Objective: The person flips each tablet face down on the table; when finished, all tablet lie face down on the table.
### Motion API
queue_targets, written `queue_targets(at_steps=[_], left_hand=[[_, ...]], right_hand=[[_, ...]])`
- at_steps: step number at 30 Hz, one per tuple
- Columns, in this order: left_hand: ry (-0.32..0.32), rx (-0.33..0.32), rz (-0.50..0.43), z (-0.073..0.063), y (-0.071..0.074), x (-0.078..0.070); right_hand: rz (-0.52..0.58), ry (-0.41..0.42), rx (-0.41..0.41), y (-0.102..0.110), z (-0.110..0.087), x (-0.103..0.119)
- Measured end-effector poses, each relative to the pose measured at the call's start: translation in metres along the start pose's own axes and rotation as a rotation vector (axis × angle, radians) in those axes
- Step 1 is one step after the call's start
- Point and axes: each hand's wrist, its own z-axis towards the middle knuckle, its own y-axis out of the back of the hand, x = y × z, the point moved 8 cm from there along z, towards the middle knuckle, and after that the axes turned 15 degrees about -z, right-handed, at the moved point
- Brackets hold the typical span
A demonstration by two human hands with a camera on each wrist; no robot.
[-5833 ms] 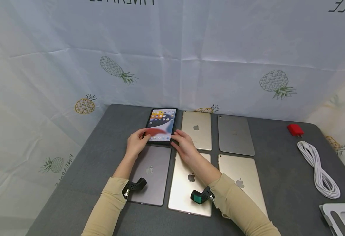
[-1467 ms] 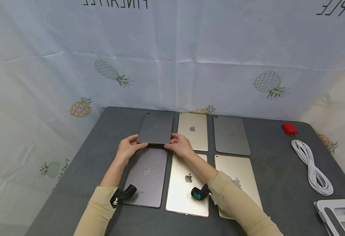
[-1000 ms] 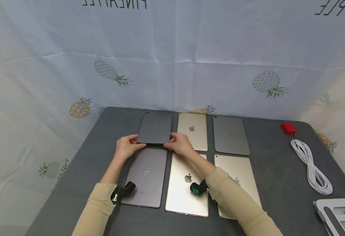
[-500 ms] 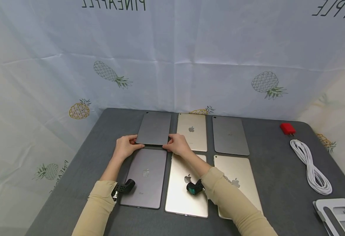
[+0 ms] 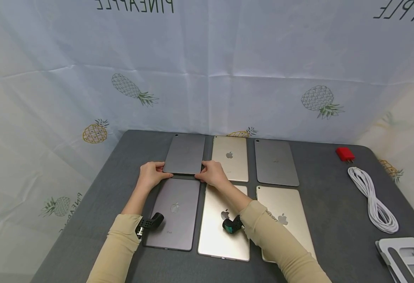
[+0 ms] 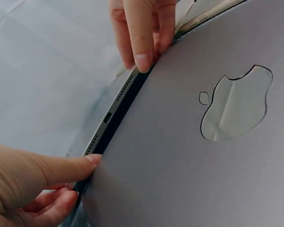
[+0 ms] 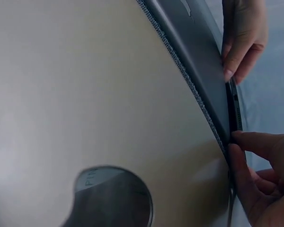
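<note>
In the head view a dark grey tablet (image 5: 184, 154) lies back side up in the far left place of two rows of tablets. My left hand (image 5: 150, 175) holds its near left corner, thumb along the near edge and fingers at the side. At the near right corner my right hand (image 5: 214, 173) grips it the same way. The left wrist view shows the tablet's edge (image 6: 107, 117) with its port and speaker holes between the two thumbs. Just below lies a purple-grey tablet (image 5: 175, 226), close under both thumbs.
Gold tablets lie to the right, one far (image 5: 229, 165) and two near, (image 5: 219, 237) under my right forearm and beside it. A grey tablet (image 5: 276, 163) sits far right. Beyond are a red charger (image 5: 345, 153), a coiled white cable (image 5: 374, 202) and a white stand (image 5: 408, 251).
The tablet showed its lit screen at first; it is now turned over, back up. Over the last second its near edge has sunk slightly toward the table, both hands keeping hold.
</note>
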Motion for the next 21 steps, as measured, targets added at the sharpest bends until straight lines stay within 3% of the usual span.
queue_targets(at_steps=[16,21], left_hand=[[0.091,0.074,-0.038,0.0006,-0.0014,0.002],[0.092,0.086,-0.034,0.0009,-0.0034,0.0032]], right_hand=[[0.003,0.025,-0.012,0.0017,-0.0003,0.0016],[0.018,0.029,-0.004,0.0029,-0.0027,0.0005]])
